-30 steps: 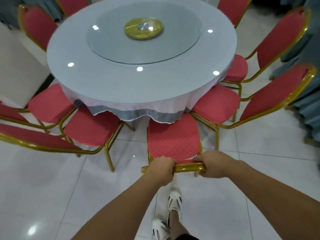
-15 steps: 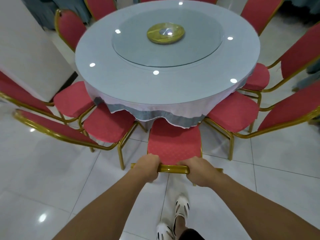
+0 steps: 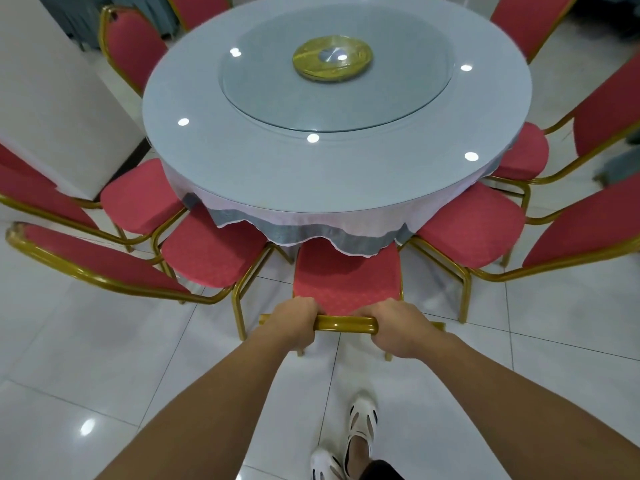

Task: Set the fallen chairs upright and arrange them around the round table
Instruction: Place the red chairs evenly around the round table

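Observation:
A red-cushioned chair with a gold metal frame (image 3: 346,278) stands upright right in front of me, its seat partly under the round table (image 3: 242,161). My left hand (image 3: 294,317) and my right hand (image 3: 398,327) both grip the gold top rail of its backrest, a little apart. The table has a pale cloth, a glass turntable (image 3: 339,84) and a gold hub. Upright matching chairs flank mine: one on the left (image 3: 211,254) and one on the right (image 3: 474,226), with several more round the table.
A white wall or pillar (image 3: 52,98) stands at the left, close to the left-hand chairs. The floor is glossy white tile (image 3: 104,375). My feet in white shoes (image 3: 360,427) are just behind the chair. Grey-blue drapes hang at the far right edge.
The chair has slid forward, so its seat sits further under the tablecloth. My view has shifted left and nearer the table. Both hands kept their grip on the rail.

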`<state>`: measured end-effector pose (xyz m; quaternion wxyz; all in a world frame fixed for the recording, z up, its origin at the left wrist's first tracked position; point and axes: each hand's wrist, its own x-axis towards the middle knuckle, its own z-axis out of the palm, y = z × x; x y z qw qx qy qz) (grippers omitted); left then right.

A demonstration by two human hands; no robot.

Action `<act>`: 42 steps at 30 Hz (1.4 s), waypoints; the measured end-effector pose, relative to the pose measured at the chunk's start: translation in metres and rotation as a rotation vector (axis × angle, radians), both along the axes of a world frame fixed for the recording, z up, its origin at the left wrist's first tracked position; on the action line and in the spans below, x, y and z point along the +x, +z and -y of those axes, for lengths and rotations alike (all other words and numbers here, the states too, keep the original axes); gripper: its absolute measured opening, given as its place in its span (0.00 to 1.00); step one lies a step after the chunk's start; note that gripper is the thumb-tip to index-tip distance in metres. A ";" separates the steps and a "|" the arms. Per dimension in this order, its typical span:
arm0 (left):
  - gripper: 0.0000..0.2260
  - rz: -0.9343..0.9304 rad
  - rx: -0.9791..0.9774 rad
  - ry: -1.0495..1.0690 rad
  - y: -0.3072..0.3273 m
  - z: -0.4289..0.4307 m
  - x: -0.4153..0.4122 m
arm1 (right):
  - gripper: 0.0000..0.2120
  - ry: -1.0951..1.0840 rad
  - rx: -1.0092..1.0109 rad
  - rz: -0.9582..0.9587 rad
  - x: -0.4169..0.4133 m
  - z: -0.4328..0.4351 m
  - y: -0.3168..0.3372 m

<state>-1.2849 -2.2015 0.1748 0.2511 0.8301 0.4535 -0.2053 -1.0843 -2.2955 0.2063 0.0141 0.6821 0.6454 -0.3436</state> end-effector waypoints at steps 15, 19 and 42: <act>0.17 -0.039 -0.011 0.021 0.009 0.005 0.000 | 0.21 0.015 -0.003 0.002 -0.005 0.002 0.006; 0.16 -0.061 -0.005 0.008 0.009 0.018 -0.005 | 0.17 0.039 -0.030 0.015 -0.005 0.008 0.005; 0.15 0.005 -0.025 0.053 0.011 -0.008 -0.002 | 0.25 0.012 -0.016 0.057 -0.002 -0.021 -0.007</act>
